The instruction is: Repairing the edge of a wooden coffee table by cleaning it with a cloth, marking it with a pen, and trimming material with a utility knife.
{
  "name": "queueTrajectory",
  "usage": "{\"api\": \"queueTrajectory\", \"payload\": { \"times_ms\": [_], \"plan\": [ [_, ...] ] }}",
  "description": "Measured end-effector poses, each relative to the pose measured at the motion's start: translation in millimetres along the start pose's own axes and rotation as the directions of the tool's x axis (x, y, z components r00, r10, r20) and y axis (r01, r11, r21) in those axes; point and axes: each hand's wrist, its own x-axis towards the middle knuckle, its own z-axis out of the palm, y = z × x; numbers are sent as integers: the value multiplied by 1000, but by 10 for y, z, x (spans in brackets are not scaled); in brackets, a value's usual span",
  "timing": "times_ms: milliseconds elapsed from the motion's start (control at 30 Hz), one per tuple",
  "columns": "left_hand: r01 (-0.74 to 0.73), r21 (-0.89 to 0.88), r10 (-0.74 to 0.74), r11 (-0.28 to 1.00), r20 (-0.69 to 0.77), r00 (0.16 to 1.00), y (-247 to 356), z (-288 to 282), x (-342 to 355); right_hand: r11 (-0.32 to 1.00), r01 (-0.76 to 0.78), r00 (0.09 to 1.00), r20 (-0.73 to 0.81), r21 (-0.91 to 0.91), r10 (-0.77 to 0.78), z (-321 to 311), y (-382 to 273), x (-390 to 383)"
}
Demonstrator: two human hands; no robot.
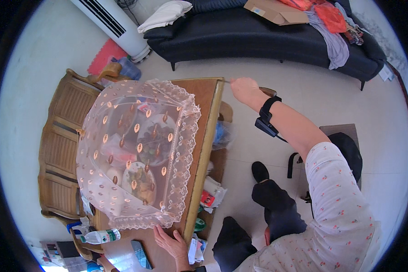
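Pink mesh food cover (pixel 136 153) on wooden table (pixel 209 102), left hand (pixel 172 244) at its near lace hem, right hand (pixel 246 92) by the far corner
Left: fingers loosely spread, nothing seen in grasp, fingertips at hem, firm contact unclear; right: curled in, can't tell how tightly or if holding anything; plate of food (pixel 139 185) under cover, bottle (pixel 105 236) and phone (pixel 141 254) on table, left of left hand
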Motion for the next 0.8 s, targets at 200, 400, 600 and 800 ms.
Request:
{"api": "queueTrajectory", "payload": {
  "times_ms": [200, 400, 600, 800],
  "plan": [
    [-9, 13, 9, 1000, 13, 1000, 56, -23, 5, 998, 54, 998, 35, -37, -53, 13, 60, 62],
    [-13, 39, 13, 999, 4, 1000, 41, -12, 0, 985, 162, 986, 54, -51, -160, 3, 56, -32],
    [-4, 27, 5, 1000, -15, 1000, 22, -14, 2, 982, 190, 981, 45, -6, -189, -17, 10, -99],
    [7, 21, -8, 1000, 11, 1000, 54, 0, 14, 994, 110, 994, 9, -23, -110, 21, 37, 3]
  ]
}}
